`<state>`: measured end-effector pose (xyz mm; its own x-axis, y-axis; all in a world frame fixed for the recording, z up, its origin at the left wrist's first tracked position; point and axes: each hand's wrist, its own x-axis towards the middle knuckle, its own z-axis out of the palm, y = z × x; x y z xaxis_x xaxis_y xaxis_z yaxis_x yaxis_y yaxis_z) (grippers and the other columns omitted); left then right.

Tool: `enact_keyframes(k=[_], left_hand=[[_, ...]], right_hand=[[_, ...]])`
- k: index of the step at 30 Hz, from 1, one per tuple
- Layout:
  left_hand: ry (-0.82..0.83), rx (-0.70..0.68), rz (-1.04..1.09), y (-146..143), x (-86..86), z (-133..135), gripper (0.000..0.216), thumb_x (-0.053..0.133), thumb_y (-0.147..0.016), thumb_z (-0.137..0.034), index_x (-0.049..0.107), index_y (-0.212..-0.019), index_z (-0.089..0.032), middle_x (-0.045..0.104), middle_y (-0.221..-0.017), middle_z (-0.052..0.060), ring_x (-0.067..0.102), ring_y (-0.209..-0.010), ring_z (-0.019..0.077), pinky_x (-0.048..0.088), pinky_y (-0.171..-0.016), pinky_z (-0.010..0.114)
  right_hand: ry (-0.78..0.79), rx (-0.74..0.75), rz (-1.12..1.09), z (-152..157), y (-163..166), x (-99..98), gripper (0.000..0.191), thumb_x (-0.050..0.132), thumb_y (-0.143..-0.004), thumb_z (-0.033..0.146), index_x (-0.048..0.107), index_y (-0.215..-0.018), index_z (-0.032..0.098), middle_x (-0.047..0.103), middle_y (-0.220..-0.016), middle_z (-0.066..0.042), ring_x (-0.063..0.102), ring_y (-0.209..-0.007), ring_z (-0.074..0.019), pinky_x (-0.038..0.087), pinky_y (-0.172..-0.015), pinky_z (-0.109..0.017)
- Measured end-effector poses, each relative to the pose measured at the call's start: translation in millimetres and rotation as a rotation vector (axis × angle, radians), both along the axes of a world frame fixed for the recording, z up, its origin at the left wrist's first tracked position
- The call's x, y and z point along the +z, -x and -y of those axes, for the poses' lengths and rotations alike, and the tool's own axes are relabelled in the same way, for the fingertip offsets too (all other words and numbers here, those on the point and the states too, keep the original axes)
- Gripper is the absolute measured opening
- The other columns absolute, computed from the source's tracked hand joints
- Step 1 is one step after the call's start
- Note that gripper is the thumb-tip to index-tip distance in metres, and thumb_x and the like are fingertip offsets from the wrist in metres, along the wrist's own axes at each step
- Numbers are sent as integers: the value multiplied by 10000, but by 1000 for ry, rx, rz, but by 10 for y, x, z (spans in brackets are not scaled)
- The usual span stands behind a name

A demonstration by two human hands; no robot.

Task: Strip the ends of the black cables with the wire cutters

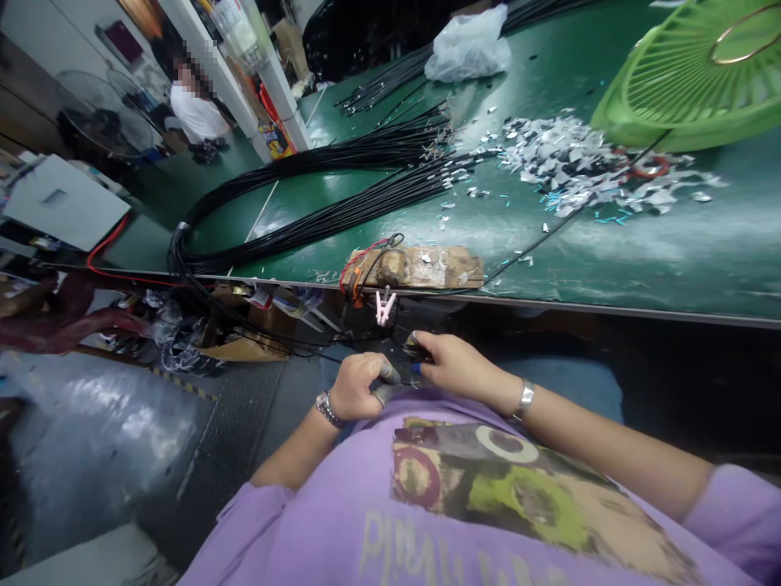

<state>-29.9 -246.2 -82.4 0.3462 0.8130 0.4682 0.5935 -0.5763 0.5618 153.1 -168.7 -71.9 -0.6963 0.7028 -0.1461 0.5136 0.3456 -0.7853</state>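
My left hand (359, 387) is closed just in front of my lap, thumb and forefinger pinched, with grey wrapping on the fingertips. From it a black cable (317, 355) runs back left to the bundle, and thin, light wire ends (412, 382) stick out at the pinch. Close by on the right, my right hand (457, 370) is also closed. Something small and dark with a blue part shows at its fingertips, too unclear to name. A pink clip (385, 308) hangs at the bench edge above both hands, below a wooden block (445, 267) with red and black wires.
Black cables (293, 224) lie looped across the green bench (671, 268). Silvery and blue scraps (567, 163) are heaped beside a green basket (701, 81). A plastic bag (469, 49) sits at the back. Another person (198, 110) is at the far left; a cardboard box (250, 346) stands below.
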Motion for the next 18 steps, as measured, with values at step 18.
enact_keyframes(k=[18], left_hand=[[767,159,851,124,-54,37,486,849,-487,-468,533,-630,-127,582,-590,-10,516,-521,79,438,-512,200]], right_hand=[[-319,340,-590,51,96,-27,222,442,-675,-7,548,-735,179,570,-722,-19,511,-642,-116,418,-601,-216]])
